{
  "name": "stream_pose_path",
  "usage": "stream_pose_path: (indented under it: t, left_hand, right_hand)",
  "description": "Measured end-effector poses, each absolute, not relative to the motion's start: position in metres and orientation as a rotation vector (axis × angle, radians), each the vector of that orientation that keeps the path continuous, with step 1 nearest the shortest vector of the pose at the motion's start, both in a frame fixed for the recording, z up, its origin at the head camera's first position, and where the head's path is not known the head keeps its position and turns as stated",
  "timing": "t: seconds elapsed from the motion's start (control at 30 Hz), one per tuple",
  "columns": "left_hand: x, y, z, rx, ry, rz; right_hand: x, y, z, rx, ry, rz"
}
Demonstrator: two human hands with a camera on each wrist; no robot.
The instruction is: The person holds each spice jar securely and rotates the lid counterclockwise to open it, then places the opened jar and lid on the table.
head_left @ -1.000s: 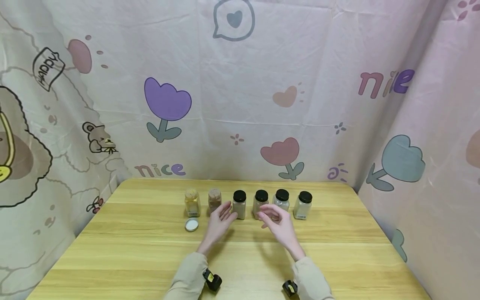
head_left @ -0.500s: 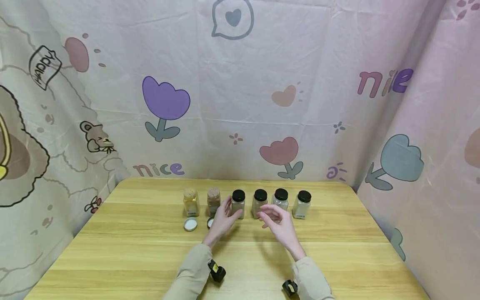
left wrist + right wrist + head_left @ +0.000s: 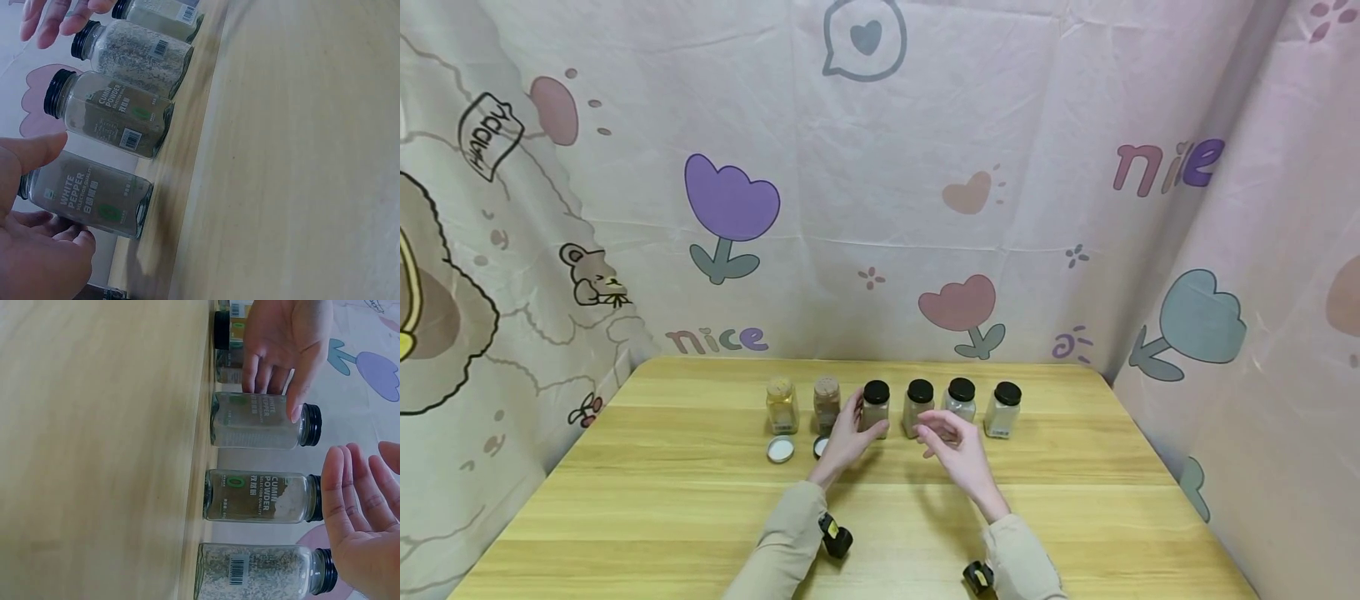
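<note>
My left hand [image 3: 846,442] grips the white pepper jar [image 3: 876,407], a clear glass spice jar with a black lid, standing upright on the table. In the left wrist view its label [image 3: 78,190] reads white pepper; the thumb lies along one side and the fingers curl behind it. My right hand [image 3: 958,450] hovers with loosely bent fingers in front of the cumin powder jar [image 3: 262,497], holding nothing. The right wrist view shows those fingers close to that jar's black lid [image 3: 314,497].
Left of the hands stand a yellow spice jar [image 3: 782,408] and a brown spice jar [image 3: 827,407], both without black lids. Two upturned lids lie before them, one lid [image 3: 780,450] in full view. Two more black-lidded jars, including one jar [image 3: 1002,412], stand to the right.
My left hand has moved right from beside the brown jar to the white pepper jar and taken hold of it. The upturned lid behind it came into view. The right hand stays put.
</note>
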State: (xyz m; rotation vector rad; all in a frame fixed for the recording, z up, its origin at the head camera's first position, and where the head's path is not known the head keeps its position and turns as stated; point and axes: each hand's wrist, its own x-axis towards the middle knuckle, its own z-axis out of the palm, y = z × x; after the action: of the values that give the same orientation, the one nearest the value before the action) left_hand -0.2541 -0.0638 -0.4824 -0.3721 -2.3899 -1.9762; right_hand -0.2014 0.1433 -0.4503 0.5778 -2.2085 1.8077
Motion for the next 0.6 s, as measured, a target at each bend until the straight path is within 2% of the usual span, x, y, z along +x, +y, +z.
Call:
stream_pose_path:
  t: [0.6]
  left_hand:
    - [-0.2448,-0.0605,-0.4822,-0.376,-2.403,-1.848]
  right_hand:
    - [-0.2022,0.1414,-0.4541,0.531,-2.228,1.829]
